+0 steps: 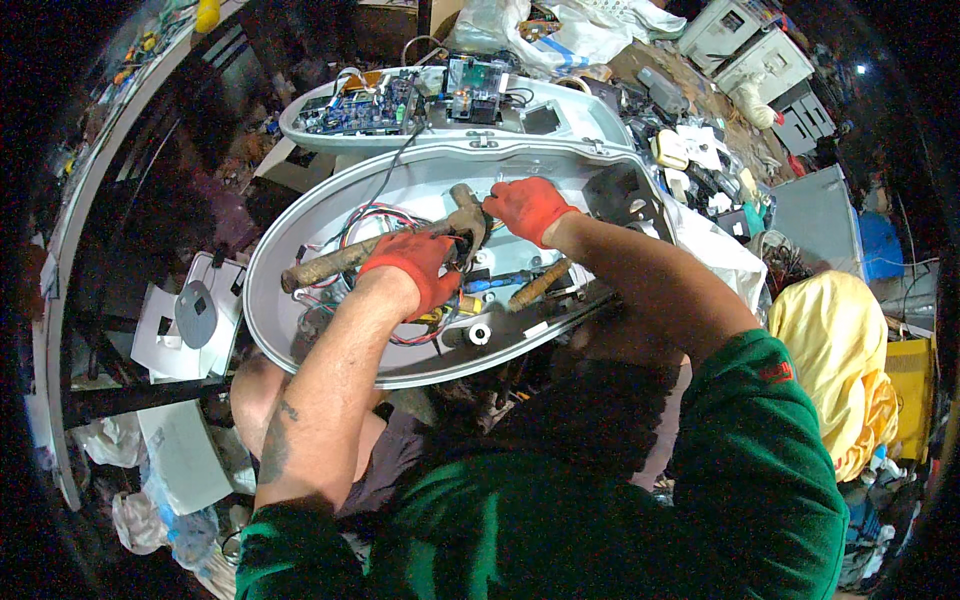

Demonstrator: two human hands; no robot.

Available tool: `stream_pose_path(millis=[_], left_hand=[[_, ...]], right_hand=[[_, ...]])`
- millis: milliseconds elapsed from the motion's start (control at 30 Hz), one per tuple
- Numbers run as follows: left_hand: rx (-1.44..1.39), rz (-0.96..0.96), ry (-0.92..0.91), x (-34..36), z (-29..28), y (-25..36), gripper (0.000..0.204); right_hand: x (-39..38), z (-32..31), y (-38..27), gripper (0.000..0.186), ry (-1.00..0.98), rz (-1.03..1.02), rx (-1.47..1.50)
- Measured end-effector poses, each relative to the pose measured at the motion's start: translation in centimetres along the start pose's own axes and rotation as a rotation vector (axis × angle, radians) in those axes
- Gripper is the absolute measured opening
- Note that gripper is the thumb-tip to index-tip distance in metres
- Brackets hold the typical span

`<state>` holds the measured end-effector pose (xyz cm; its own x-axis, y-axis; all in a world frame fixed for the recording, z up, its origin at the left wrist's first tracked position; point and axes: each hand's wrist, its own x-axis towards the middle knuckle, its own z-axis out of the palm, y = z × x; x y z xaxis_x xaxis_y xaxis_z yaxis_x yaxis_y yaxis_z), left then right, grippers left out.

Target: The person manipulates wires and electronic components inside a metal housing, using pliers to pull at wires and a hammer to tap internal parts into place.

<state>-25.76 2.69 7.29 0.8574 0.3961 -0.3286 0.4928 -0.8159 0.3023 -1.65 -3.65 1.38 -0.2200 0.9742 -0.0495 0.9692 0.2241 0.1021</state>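
With left hand clenched on hammer and right hand fingers pinching inside shell, risky. Could strike right fingers or snag wires.

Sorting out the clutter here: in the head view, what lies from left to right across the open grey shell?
Hammer handle → left hand → right hand → dark block at the shell rim.
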Motion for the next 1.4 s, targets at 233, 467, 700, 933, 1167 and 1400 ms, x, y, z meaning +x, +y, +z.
stream_pose_path(millis=[233, 467, 700, 933, 1167, 1400], left_hand=[[-0.02, -0.047, 0.009, -0.4, -0.5, 0.1, 0.048], [-0.006, -0.059, -0.038, -0.5, -0.9, -0.1, 0.047], [0.024, -0.077, -0.056, -0.2, -0.6, -0.1, 0.047], [-0.003, -0.103, -0.059, 0.0, -0.7, -0.4, 0.051], [-0.056, -0.125, -0.054, 0.1, -1.1, -0.4, 0.054], [-0.055, -0.193, 0.065, 0.0, -1.4, -1.6, 0.055]], right_hand=[[0.1, -1.1, 0.6, 0.018, 0.077, -0.014, -0.039], [-0.4, -2.6, 2.5, 0.029, 0.144, -0.113, -0.171], [0.4, -1.5, 3.0, 0.017, 0.085, -0.246, -0.302], [1.3, -1.4, 2.6, 0.019, 0.044, -0.18, -0.24], [1.1, -1.3, 1.5, 0.029, -0.092, -0.011, 0.081], [1.2, 1.3, 2.4, 0.033, 0.025, -0.069, 0.133]])
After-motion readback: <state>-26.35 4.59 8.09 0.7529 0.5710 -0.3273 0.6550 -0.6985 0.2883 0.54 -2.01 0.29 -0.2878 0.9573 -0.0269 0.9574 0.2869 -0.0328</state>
